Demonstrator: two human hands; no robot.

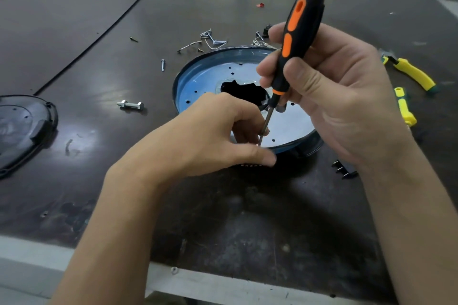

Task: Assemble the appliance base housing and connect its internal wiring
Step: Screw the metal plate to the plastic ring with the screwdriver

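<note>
A round blue base housing (195, 74) with a silver inner plate and a dark centre opening lies on the dark table. My right hand (344, 96) grips a black and orange screwdriver (297, 39), held nearly upright with its tip down at the housing's near rim. My left hand (213, 134) rests at that near rim, its fingers curled round the screwdriver shaft close to the tip. What sits under the tip is hidden by my fingers.
Loose screws and wire clips (210, 39) lie behind the housing. A bolt (130, 105) and a single screw (162, 65) lie to its left. A black cover (22, 129) sits at the left edge. Yellow-handled pliers (409, 77) and a small black connector (344, 169) lie on the right.
</note>
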